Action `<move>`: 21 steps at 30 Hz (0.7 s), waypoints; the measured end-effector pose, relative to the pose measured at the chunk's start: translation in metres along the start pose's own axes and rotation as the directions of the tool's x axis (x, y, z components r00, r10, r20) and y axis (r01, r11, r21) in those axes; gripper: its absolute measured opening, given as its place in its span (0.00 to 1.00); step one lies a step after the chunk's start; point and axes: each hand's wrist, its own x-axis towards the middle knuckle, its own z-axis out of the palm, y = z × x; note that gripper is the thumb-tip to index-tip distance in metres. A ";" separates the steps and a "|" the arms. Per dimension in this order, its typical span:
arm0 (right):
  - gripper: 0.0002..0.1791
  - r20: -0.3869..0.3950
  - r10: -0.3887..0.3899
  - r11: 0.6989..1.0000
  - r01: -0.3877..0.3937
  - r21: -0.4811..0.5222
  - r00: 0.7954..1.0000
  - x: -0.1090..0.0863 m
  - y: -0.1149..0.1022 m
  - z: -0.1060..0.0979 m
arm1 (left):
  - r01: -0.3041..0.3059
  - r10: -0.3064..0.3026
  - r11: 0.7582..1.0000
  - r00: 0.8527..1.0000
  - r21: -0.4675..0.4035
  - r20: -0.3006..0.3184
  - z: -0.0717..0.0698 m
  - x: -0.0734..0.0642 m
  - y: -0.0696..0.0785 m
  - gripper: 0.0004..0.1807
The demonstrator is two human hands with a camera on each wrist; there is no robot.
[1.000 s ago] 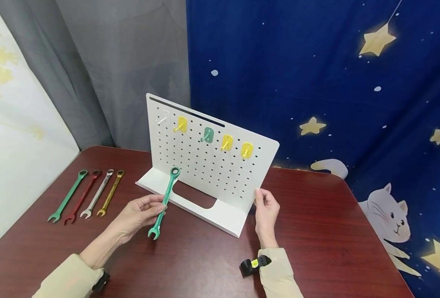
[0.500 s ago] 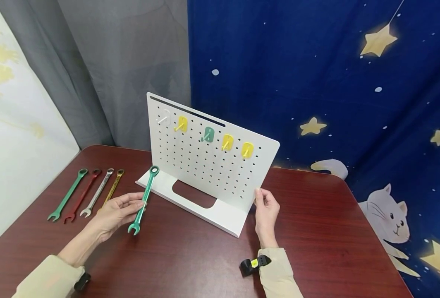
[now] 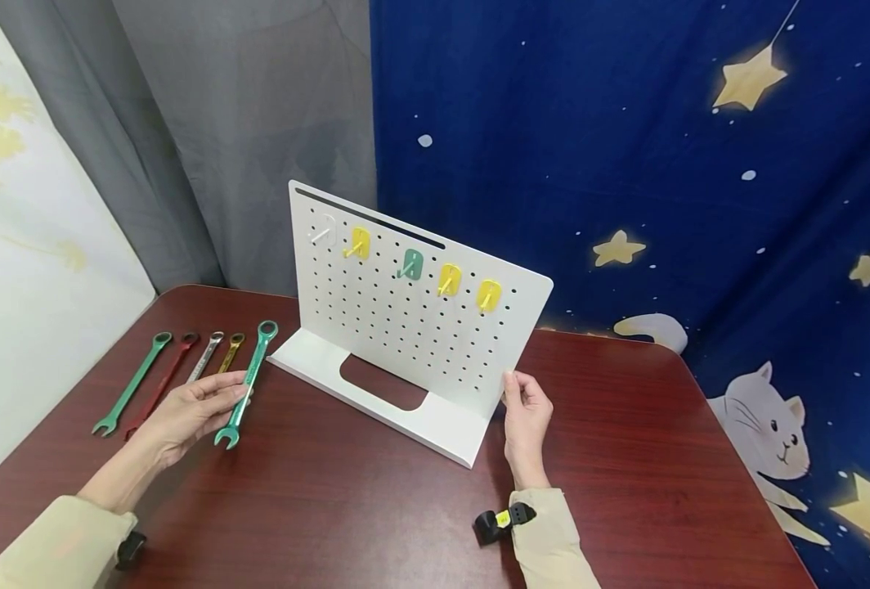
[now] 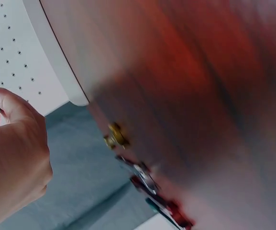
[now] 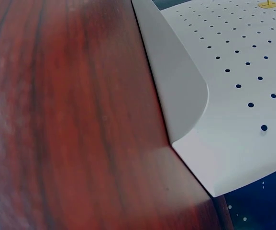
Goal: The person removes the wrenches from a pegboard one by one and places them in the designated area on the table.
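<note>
My left hand (image 3: 185, 417) pinches a green combination wrench (image 3: 249, 380) at mid-handle, ring end up and open end down, above the table left of the white pegboard (image 3: 405, 339). In the left wrist view the left hand (image 4: 18, 153) shows from behind, with only a sliver of the wrench visible. My right hand (image 3: 527, 421) grips the pegboard's right edge between thumb and fingers. Near the left hand lie another green wrench (image 3: 132, 388), a red wrench (image 3: 172, 372), a silver wrench (image 3: 205, 357) and a gold wrench (image 3: 232, 352); the left hand partly covers some of them.
Along the pegboard's upper part sit a clear hook (image 3: 323, 232), yellow hooks (image 3: 360, 243) and a green hook (image 3: 412, 264), with no wrench on them. A dark red wooden table (image 3: 376, 523) carries everything. Grey (image 3: 258, 123) and blue star-patterned curtains (image 3: 523, 164) hang behind.
My left hand has moved left with the green wrench, away from the pegboard and toward the wrenches lying on the table. The right hand has stayed on the pegboard's edge.
</note>
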 end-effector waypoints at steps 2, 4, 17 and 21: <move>0.13 -0.001 0.002 1.000 -0.002 -0.005 1.000 0.000 0.000 0.000 | 0.002 -0.002 1.000 1.000 -0.006 -0.016 -0.006 0.001 0.000 0.14; 0.13 -0.001 0.003 1.000 -0.003 -0.009 1.000 0.000 -0.001 0.001 | 0.002 -0.003 1.000 1.000 -0.019 -0.022 -0.013 0.002 0.000 0.14; 0.13 0.012 -0.015 1.000 0.016 -0.013 1.000 0.001 -0.001 0.001 | 0.007 -0.010 0.999 0.997 -0.051 -0.073 -0.054 0.003 -0.004 0.16; 0.13 0.009 -0.007 1.000 0.008 -0.021 1.000 0.000 -0.001 0.001 | 0.012 -0.016 0.999 0.995 -0.037 -0.099 -0.065 0.002 -0.003 0.14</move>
